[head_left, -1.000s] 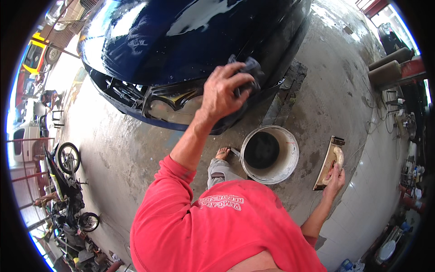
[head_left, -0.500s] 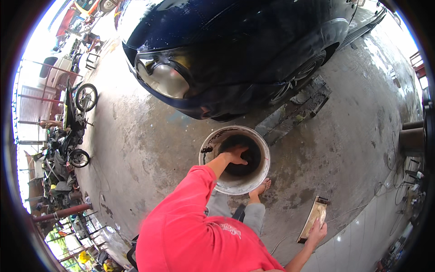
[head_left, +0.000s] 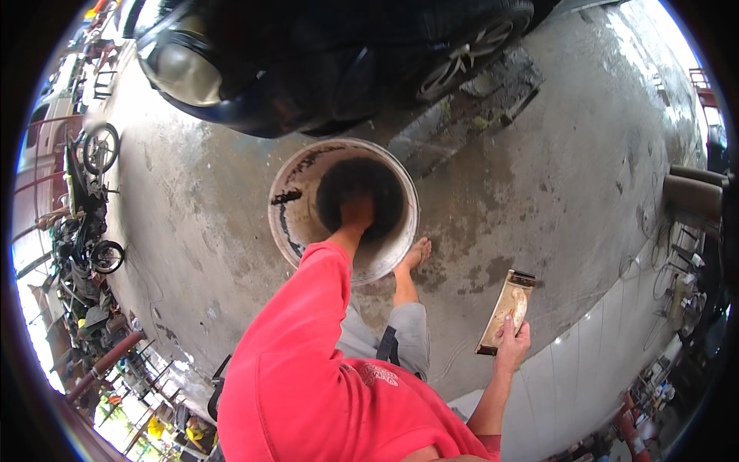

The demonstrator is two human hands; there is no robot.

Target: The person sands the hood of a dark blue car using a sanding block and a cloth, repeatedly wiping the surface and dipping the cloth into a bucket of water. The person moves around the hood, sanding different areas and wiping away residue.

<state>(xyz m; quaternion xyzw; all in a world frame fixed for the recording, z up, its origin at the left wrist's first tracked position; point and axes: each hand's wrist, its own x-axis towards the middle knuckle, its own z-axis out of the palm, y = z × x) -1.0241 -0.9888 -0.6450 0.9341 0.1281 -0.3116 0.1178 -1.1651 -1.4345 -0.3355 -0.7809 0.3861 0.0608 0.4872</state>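
My left hand (head_left: 357, 212) reaches down into a large whitish bucket (head_left: 295, 229) with dark smears on its inner wall. Dark water (head_left: 383, 185) lies at the bottom, and the fingers disappear into it, so their pose is hidden. Off to the right, my right hand (head_left: 512, 346) grips a long, flat hand sanding block (head_left: 499, 306) by its raised handle. The block is pale brown with dark clamped ends and is held above the floor, apart from the bucket.
A dark blue car (head_left: 308, 69) stands just beyond the bucket, its wheel (head_left: 466, 63) beside a low worn ramp (head_left: 493, 96). My bare foot (head_left: 416, 254) is next to the bucket. Motorcycles (head_left: 96, 177) line the left side. A brown cylindrical object (head_left: 693, 199) stands far right.
My left hand has gone deeper into the bucket, its fingers now out of sight. The view has shifted, so car and bucket sit farther left. The right hand still holds the sanding block.
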